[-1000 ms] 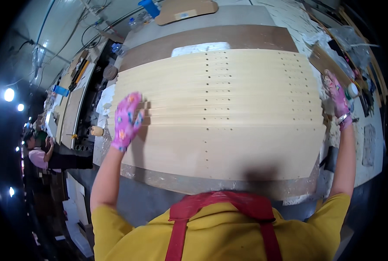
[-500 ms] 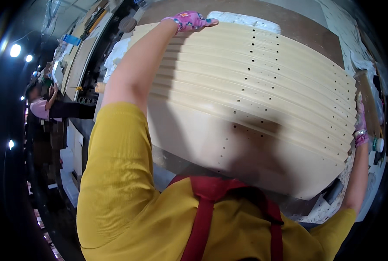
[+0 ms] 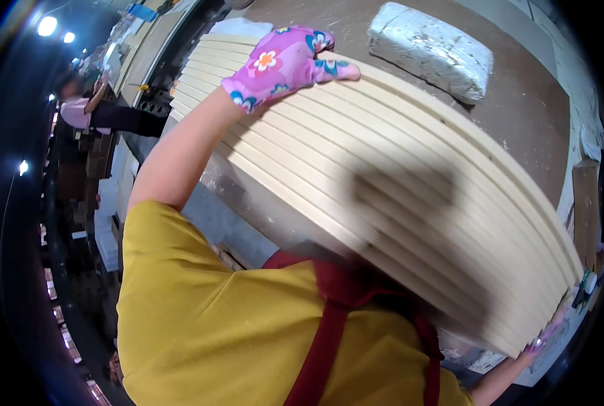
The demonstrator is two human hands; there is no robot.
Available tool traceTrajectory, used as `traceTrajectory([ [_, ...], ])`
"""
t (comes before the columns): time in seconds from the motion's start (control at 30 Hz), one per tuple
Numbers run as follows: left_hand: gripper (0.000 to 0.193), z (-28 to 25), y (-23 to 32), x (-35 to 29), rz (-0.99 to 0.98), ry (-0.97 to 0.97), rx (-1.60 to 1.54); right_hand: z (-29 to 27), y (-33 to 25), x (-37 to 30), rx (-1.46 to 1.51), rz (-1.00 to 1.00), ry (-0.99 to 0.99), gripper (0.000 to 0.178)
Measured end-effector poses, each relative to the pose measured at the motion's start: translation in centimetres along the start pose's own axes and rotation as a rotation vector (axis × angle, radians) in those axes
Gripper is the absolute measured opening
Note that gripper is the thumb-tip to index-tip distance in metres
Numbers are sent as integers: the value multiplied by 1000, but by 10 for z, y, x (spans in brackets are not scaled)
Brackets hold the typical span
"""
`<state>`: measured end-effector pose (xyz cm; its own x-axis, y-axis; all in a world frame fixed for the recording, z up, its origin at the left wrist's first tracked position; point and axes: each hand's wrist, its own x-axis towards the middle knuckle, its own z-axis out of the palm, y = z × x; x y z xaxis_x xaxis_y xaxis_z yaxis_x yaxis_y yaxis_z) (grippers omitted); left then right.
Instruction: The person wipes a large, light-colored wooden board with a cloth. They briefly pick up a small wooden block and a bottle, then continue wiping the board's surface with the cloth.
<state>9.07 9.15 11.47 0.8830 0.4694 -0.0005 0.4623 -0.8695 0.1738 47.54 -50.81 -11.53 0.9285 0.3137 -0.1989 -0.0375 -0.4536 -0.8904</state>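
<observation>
A thick stack of long, pale cream panels is tilted up in front of me, its many edges showing as parallel lines. My left hand, in a pink glove with a flower print, grips the stack's far edge near its left end. The thumb points right along the edge, and the other fingers are curled and partly hidden. At the right end, low in the picture, my right hand in a similar glove holds the panels' end. Most of its fingers are behind the stack. A shadow falls across the panels.
A white block wrapped in shiny film lies on the brown worktop beyond the stack. Cardboard and a small white-and-green item are at the right edge. Another person stands far left beside a bench.
The stack has tipped from lying fanned, with rows of holes showing, to standing more on edge. It has turned and come nearer to me. The wrapped block behind it is now fully exposed.
</observation>
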Motion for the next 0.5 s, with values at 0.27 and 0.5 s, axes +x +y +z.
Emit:
traceTrajectory([
  [0.27, 67, -22, -15, -30, -62, -287, -195, 4, 3, -18, -45, -2, -5, 50],
  [0.5, 62, -37, -46, -9, -164, -672, -555, 2, -2, -35, -76, -10, -2, 50],
])
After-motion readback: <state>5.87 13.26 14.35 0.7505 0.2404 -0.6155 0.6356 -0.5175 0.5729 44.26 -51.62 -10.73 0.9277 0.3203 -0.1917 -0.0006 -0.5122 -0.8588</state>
